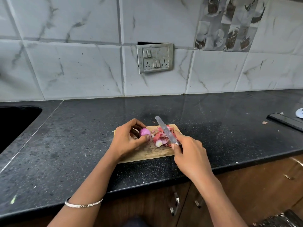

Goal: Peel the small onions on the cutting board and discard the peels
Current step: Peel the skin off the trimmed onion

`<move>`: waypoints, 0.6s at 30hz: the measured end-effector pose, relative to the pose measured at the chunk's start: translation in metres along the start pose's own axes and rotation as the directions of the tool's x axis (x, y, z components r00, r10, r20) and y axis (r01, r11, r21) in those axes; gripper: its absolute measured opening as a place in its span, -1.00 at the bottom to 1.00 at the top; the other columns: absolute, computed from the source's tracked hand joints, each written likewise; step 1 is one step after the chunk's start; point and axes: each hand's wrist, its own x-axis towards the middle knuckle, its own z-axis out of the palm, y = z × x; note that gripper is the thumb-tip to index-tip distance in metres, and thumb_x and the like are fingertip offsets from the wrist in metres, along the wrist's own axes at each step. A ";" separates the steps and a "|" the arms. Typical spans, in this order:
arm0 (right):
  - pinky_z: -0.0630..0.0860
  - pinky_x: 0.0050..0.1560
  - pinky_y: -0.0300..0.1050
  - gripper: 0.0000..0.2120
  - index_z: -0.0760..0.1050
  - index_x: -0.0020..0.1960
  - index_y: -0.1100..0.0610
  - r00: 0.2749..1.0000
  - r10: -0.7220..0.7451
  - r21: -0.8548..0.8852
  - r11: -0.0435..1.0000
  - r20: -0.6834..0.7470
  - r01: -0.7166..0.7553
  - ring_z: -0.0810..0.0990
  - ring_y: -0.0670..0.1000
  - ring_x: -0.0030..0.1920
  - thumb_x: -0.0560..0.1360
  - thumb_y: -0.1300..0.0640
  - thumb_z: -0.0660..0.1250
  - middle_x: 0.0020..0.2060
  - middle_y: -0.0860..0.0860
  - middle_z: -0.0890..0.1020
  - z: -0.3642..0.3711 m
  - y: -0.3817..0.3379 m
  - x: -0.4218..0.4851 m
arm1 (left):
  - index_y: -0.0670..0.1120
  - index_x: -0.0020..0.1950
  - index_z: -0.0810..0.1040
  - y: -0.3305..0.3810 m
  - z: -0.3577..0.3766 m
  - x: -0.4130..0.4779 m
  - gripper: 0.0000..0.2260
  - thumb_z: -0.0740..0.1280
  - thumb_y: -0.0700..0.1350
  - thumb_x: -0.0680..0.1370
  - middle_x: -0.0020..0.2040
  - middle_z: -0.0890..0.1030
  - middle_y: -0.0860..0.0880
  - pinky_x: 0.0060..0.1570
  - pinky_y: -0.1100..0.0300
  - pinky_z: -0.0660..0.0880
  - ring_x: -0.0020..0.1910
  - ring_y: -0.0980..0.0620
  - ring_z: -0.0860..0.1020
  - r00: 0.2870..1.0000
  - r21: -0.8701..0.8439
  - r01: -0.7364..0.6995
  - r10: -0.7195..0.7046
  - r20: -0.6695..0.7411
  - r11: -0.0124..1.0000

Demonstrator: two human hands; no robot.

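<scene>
Countertop [65, 145], black granite, bears cutting board [152, 153]; left hand [126, 140] grips onion [144, 132], right hand [190, 153] grips knife [165, 130].

There is one light wooden cutting board [152, 153], one long silver metal knife [165, 130], one round purple peeled onion [144, 132], one small white onion piece [158, 143], and one heap of pink onion skins [161, 134], maybe ten bits.
</scene>
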 end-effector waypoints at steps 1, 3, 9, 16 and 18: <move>0.45 -0.04 0.00 -0.54 0.32 0.54 -0.09 1.000 0.003 0.008 1.000 -0.021 -0.003 0.57 0.13 0.20 0.66 0.07 0.24 0.14 -0.02 0.65 0.000 0.001 0.001 | 0.03 -0.02 0.62 0.000 -0.003 -0.002 -0.75 0.55 0.02 0.36 -0.13 0.70 0.08 -0.12 0.13 0.64 -0.19 0.09 0.66 0.999 -0.052 0.011 -0.013 -0.031 0.999; 0.40 -0.14 -0.06 -0.62 0.45 0.45 -0.09 0.996 0.013 0.036 0.999 -0.084 -0.010 0.60 0.09 0.10 0.65 0.06 0.27 0.08 -0.05 0.67 0.000 0.005 0.004 | -0.02 0.01 0.63 0.000 -0.010 -0.008 -0.72 0.54 -0.02 0.35 -0.10 0.70 0.03 -0.10 0.02 0.68 -0.14 0.04 0.67 0.991 -0.206 0.055 -0.078 -0.106 0.977; 0.34 -0.23 -0.11 -0.86 0.60 0.15 0.05 0.952 0.092 -0.027 0.994 -0.291 -0.104 0.64 0.14 -0.06 0.61 0.11 0.34 -0.06 0.05 0.69 0.002 0.030 0.049 | -0.16 0.18 0.58 -0.005 -0.033 -0.024 -0.49 0.56 -0.13 0.26 0.06 0.65 -0.11 0.02 -0.03 0.66 0.10 -0.12 0.63 0.967 -0.675 0.149 -0.250 -0.053 0.723; 0.57 0.01 0.03 -0.78 0.67 0.20 0.04 0.938 0.170 -0.253 0.935 -0.301 -0.250 0.65 0.20 0.08 0.56 0.15 0.40 0.04 0.10 0.70 0.023 0.068 0.082 | -0.25 0.13 0.55 0.016 -0.047 -0.033 -0.70 0.32 -0.38 0.40 0.04 0.62 -0.21 -0.10 0.10 0.67 -0.06 -0.15 0.70 0.968 -0.820 0.157 -0.250 0.018 0.551; 0.55 0.02 0.04 -0.80 0.67 0.18 0.02 0.942 0.155 -0.295 0.924 -0.298 -0.245 0.63 0.18 0.10 0.57 0.12 0.39 0.04 0.08 0.70 0.027 0.071 0.082 | -0.25 0.08 0.56 0.017 -0.049 -0.034 -0.71 0.35 -0.37 0.37 0.00 0.65 -0.19 -0.10 0.10 0.67 -0.10 -0.14 0.71 0.962 -0.803 0.169 -0.272 0.008 0.572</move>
